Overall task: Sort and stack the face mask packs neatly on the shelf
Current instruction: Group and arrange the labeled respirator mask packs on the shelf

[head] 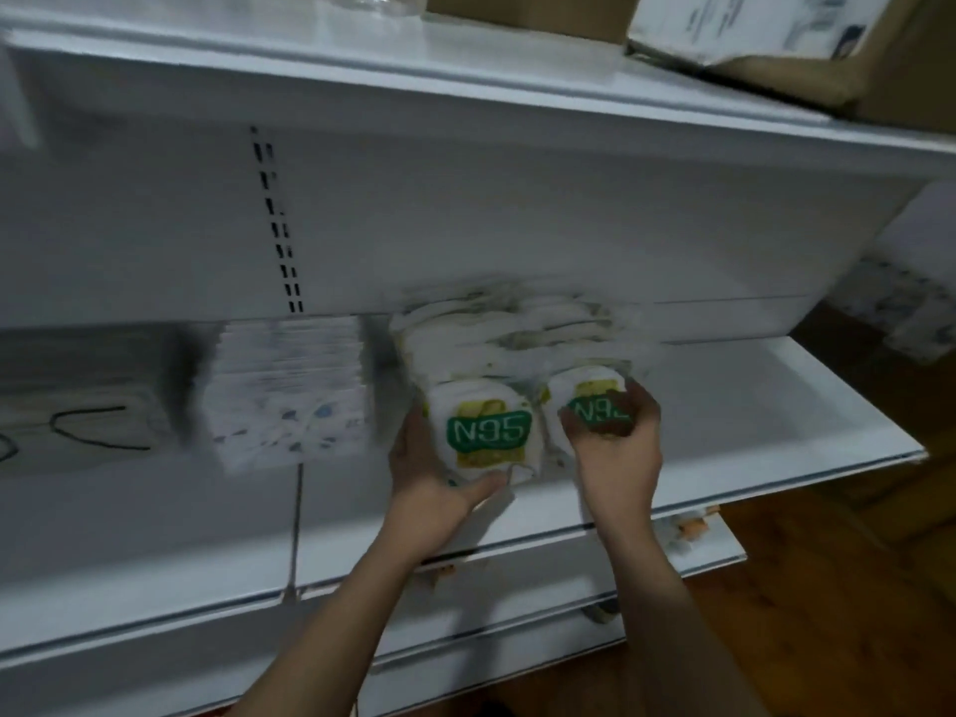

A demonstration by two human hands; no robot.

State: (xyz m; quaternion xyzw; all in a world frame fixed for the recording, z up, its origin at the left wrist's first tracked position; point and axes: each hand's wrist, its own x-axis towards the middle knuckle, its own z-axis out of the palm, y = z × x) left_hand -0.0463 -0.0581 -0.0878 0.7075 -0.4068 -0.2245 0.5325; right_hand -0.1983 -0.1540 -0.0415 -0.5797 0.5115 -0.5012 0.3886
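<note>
left hand (pixel 439 470) fingers (pixel 411 432) around one n95 pack (pixel 489 432), right hand (pixel 618 452) fingers (pixel 644 406) clasped around second n95 pack (pixel 589 388)

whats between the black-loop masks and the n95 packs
A stack of white blue-speckled packs sits between the black-loop masks and the N95 packs, per the head view.

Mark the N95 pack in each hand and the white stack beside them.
left-hand N95 pack (pixel 489 432): head view, green label.
right-hand N95 pack (pixel 595 409): head view, green label.
white stack (pixel 289 390): head view, top pack's face.

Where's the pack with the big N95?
The N95 pack is mid-frame on the shelf, held by the left hand, just left of the right hand.
</note>
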